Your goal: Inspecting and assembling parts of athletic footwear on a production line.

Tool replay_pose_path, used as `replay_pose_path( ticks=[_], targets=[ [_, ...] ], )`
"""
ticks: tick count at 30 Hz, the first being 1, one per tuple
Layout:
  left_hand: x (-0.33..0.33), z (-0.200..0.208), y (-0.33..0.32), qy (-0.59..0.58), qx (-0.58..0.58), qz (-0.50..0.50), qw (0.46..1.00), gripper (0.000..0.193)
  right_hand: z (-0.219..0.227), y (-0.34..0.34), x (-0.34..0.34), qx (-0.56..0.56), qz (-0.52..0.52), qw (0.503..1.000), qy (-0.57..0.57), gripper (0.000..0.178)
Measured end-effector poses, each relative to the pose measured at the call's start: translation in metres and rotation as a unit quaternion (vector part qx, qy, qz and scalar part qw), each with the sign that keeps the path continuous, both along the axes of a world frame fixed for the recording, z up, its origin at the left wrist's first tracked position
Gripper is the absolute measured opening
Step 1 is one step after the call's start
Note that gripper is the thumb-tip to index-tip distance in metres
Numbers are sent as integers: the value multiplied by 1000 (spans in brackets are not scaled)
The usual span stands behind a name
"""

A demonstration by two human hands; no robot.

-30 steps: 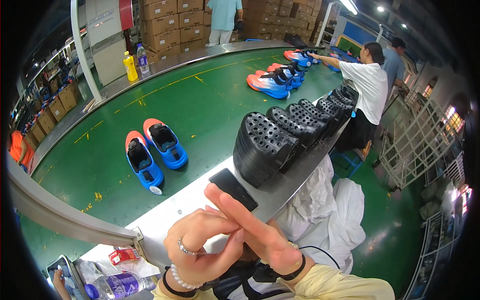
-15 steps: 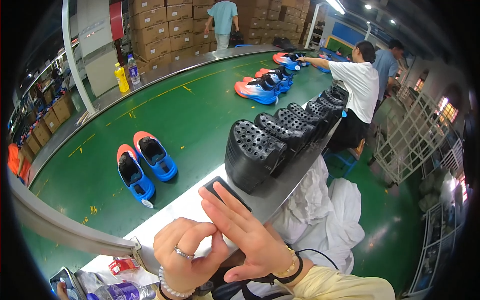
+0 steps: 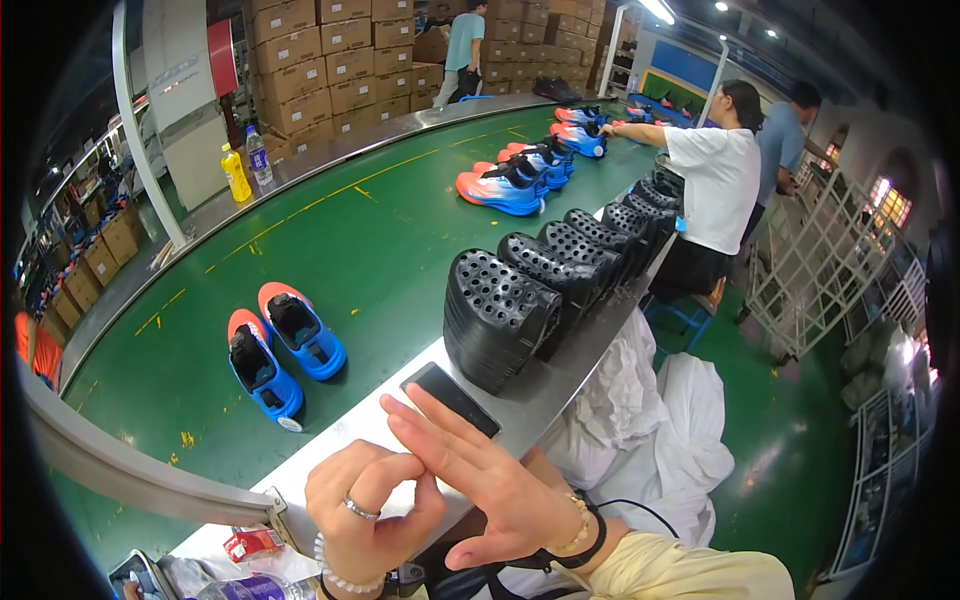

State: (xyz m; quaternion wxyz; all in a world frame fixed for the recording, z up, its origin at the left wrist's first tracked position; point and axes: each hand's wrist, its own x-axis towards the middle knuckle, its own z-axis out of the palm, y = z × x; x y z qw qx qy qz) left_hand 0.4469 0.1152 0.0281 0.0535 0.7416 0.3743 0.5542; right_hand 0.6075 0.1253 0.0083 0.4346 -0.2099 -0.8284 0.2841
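Left hand (image 3: 372, 515): curled, fingertips brought to right hand (image 3: 508, 497); grip cannot be told | right hand: opened, fingers extended | black smartphone (image 3: 460, 396): laid on ledge (image 3: 350, 425), partly covered by right fingers | blue-orange sneakers (image 3: 305, 337): set on green surface (image 3: 395, 270)

That head camera looks down, close over the near edge of the counter (image 3: 535, 412). It faces across the green belt (image 3: 390, 258).
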Motion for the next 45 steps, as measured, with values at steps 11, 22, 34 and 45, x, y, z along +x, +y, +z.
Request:
replay_pose_path(
  ticks=[11, 22, 34, 45],
  targets=[
    [-3, -16, 6, -99, 5, -41, 994, 20, -6, -3, -4, 36, -13, 998, 40, 95],
    [-7, -11, 4, -182, -109, -146, 966, 18, 5, -8, -13, -267, 176, 930, 179, 112],
    [-11, -6, 0, -109, -48, -107, 987, 18, 5, -13, -20, -349, 193, 889, 224, 133],
    [-12, -8, -2, -114, -62, -87, 988, 19, -5, 0, -12, -158, 140, 971, 110, 108]
  ],
)
